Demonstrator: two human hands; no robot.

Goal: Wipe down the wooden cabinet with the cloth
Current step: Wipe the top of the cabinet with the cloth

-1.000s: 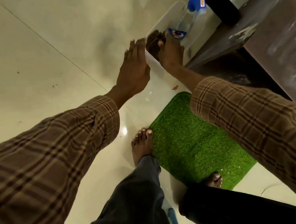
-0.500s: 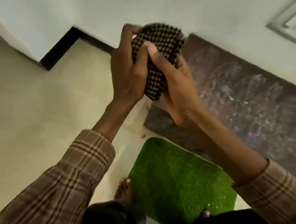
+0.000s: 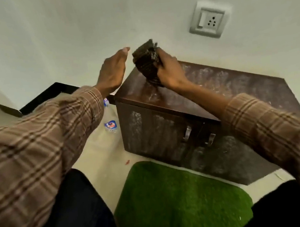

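Right hand [image 3: 169, 72] gripping bunched cloth [image 3: 146, 62] above cabinet [image 3: 208, 92] top's left edge; left hand [image 3: 112, 73] flat, empty. Wadded cloth likely to smear dust.

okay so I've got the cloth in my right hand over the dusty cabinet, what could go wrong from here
1. The cloth is bunched in your right hand; wiping with a wad may just smear the white dust on the cabinet top. Spreading it flat might help.
2. Dust swept off the front edge could land on the green mat.
3. The spray bottle lies on the floor beside the cabinet, so a step sideways might kick it.
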